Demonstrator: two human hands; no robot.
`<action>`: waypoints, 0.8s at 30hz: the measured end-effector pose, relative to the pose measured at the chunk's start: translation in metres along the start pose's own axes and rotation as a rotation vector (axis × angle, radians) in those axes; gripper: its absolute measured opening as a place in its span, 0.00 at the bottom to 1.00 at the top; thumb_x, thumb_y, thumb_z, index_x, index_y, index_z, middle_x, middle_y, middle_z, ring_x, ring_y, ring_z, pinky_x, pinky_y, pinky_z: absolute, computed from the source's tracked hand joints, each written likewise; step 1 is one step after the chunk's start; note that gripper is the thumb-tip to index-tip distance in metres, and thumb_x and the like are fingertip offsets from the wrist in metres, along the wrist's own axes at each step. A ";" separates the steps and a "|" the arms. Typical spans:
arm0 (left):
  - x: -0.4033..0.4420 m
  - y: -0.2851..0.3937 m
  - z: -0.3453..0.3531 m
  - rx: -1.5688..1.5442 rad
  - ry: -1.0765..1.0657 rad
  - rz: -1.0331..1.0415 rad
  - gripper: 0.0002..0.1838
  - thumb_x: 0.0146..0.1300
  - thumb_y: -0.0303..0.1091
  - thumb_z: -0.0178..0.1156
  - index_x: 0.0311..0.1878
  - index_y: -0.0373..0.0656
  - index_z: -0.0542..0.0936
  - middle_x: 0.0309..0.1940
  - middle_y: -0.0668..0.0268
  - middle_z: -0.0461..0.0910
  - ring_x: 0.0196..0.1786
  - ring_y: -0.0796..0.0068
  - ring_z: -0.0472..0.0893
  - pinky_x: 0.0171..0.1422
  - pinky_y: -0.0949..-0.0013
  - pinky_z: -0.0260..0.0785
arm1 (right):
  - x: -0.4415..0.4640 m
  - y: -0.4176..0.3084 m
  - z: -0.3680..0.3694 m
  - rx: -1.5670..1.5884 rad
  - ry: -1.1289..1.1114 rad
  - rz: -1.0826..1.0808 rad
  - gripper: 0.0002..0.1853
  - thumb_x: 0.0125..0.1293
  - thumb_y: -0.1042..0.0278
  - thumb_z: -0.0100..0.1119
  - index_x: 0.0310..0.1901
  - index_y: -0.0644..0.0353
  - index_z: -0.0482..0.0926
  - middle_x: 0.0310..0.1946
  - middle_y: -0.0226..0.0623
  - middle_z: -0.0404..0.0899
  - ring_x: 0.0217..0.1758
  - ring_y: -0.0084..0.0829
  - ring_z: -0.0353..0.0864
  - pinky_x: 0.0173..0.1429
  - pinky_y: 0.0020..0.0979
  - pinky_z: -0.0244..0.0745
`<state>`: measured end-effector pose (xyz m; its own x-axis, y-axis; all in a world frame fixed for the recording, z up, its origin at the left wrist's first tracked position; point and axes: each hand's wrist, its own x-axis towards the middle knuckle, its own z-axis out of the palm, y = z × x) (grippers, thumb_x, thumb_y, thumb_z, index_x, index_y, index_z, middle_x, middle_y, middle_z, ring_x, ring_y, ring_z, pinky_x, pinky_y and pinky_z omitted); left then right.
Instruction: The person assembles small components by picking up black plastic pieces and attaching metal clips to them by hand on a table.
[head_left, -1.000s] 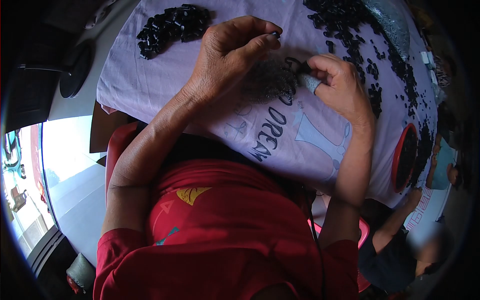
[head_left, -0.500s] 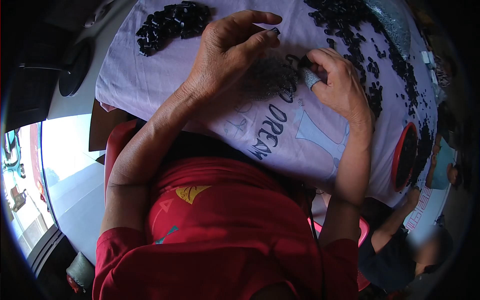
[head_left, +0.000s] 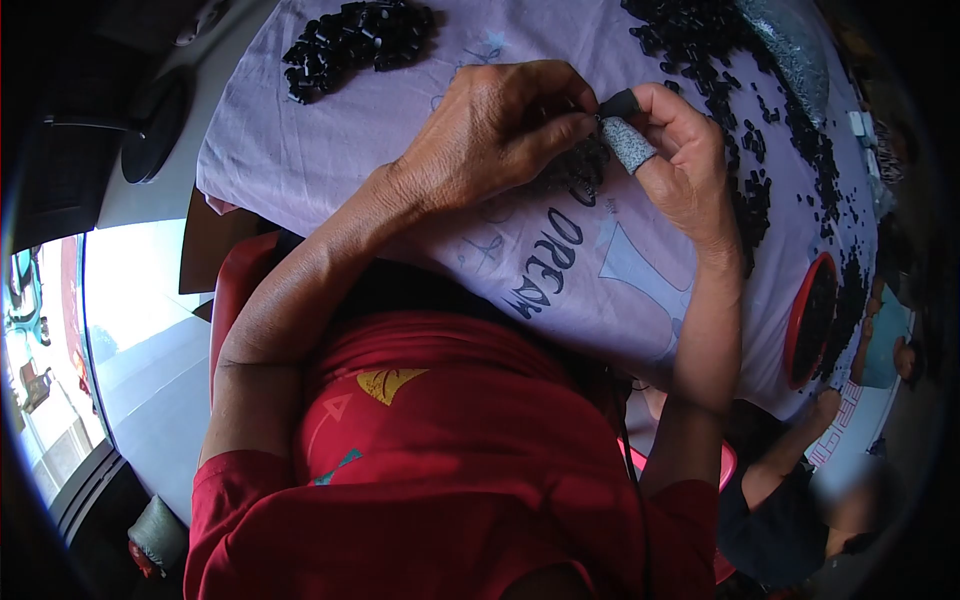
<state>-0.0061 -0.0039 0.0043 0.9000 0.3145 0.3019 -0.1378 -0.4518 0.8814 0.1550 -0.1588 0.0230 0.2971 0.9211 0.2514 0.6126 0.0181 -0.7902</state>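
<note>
My left hand [head_left: 500,130] is closed in a pinch, thumb and index fingertips together around a small black part [head_left: 598,117] that is mostly hidden. Right against those fingertips, my right hand [head_left: 685,160] is closed too. It wears a grey cover [head_left: 628,146] on the thumb and a black cover [head_left: 620,104] on the index finger. Whatever lies between the right fingertips cannot be made out. Beneath both hands, partly covered by them, is a heap of small dark metallic pieces [head_left: 584,165] on the pink printed cloth [head_left: 470,235].
A pile of black parts [head_left: 355,48] sits at the far left of the cloth. More black parts [head_left: 700,60] spread along the right, beside a clear bag [head_left: 790,55]. A red-rimmed tray [head_left: 797,330] holds dark pieces. Another person [head_left: 775,520] sits at the lower right.
My left hand has come down and right, bringing the small black part to my right hand's fingertips. The right hand has stayed nearly in place. The view has shifted slightly.
</note>
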 end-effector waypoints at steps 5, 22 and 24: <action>0.000 -0.001 0.001 -0.028 0.005 -0.040 0.10 0.68 0.32 0.65 0.47 0.36 0.82 0.34 0.66 0.84 0.39 0.82 0.82 0.45 0.73 0.75 | 0.001 -0.006 0.008 0.167 0.032 0.047 0.07 0.62 0.79 0.63 0.42 0.63 0.80 0.30 0.28 0.83 0.32 0.16 0.81 0.38 0.19 0.78; 0.000 -0.002 -0.004 0.036 0.011 -0.036 0.12 0.69 0.38 0.60 0.45 0.37 0.80 0.27 0.65 0.80 0.32 0.77 0.79 0.39 0.69 0.72 | 0.000 -0.007 0.020 0.042 0.131 -0.032 0.13 0.55 0.85 0.63 0.42 0.62 0.81 0.30 0.27 0.81 0.33 0.17 0.80 0.38 0.21 0.78; 0.001 -0.002 -0.004 0.038 0.015 -0.045 0.13 0.69 0.38 0.60 0.44 0.36 0.80 0.27 0.64 0.80 0.32 0.76 0.79 0.39 0.68 0.72 | -0.001 -0.011 0.020 -0.037 0.149 -0.050 0.13 0.55 0.85 0.63 0.42 0.62 0.81 0.29 0.27 0.80 0.32 0.17 0.80 0.38 0.21 0.78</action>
<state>-0.0068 0.0002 0.0040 0.8986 0.3474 0.2682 -0.0817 -0.4681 0.8799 0.1338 -0.1519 0.0205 0.3693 0.8514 0.3725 0.6549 0.0460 -0.7544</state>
